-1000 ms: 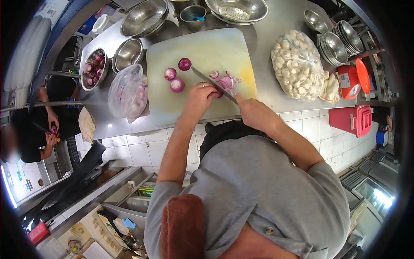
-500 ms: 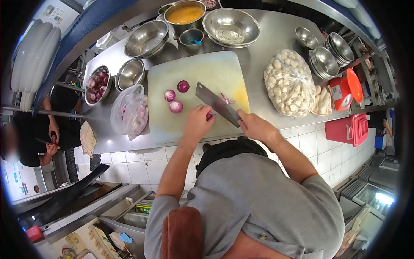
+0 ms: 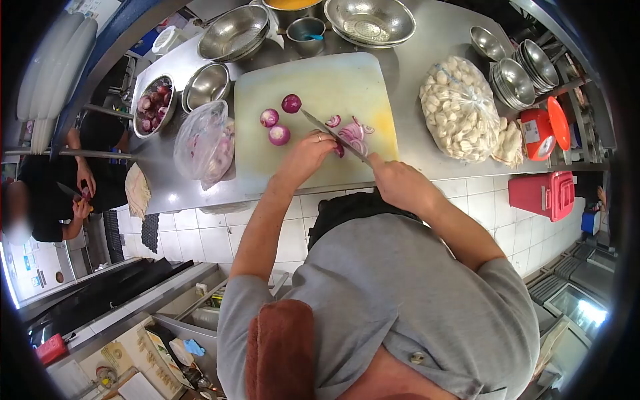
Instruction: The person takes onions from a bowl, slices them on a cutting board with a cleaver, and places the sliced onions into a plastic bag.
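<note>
My right hand (image 3: pixel 402 183) is wrapped round the handle of a cleaver (image 3: pixel 325 127), whose blade is seen nearly edge-on. Curled fingers of my left hand (image 3: pixel 309 157) press a piece of red onion (image 3: pixel 339 151) onto the cutting board (image 3: pixel 260 165), right beside the blade; most of the piece is hidden. Thin red onion slices (image 3: pixel 355 134) lie on the far side of the blade. Three peeled red onions, the dark one (image 3: pixel 291 103) farthest back, rest on the board to the left of the cleaver.
Left of the board are a clear bag (image 3: pixel 205 143) of onions and a colander (image 3: pixel 172 110) of red onions. A bag of garlic (image 3: pixel 460 110), a red scale (image 3: pixel 537 135) and stacked bowls stand right. At far left, another person's hands hold a knife and an onion.
The cleaver has gone from showing its broad side to nearly edge-on. More onion slices lie beside it. The view has shifted, with the board appearing higher.
</note>
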The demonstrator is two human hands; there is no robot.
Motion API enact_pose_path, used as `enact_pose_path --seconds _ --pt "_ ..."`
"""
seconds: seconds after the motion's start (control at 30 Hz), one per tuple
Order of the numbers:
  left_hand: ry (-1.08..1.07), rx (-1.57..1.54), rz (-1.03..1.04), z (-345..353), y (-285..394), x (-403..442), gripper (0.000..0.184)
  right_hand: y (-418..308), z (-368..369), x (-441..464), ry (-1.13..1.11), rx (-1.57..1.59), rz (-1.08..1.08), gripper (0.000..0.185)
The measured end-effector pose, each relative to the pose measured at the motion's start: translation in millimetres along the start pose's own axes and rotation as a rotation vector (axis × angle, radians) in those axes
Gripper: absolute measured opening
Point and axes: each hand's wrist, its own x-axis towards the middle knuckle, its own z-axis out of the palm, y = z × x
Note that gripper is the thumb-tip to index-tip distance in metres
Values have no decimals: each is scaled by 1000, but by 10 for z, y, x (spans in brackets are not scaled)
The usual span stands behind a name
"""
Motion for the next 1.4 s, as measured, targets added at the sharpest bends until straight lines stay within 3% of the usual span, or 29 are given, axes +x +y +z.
enact_pose_path --seconds 0.53,0.93,1.03,1.1,1.2,1.33,1.4 --pt "88 -26 -23 63 -5 -88 8 -19 75 56 -35 -7 50 36" --pt "162 -8 19 127 -10 -101 7 104 197 137 -31 43 54 30" --pt "155 -5 18 111 -27 -127 8 59 145 98 60 26 -5 18" --pt "164 -6 21 117 -34 -105 8 -58 -75 -9 -72 72 70 20" --pt "169 -10 -5 129 -4 -139 8 -3 89 54 -63 54 76 31" --pt "180 -9 9 114 -2 -121 9 -12 82 142 5 7 10 33" --pt "175 -13 23 90 4 -110 10 -105 -91 49 -73 69 47 32"
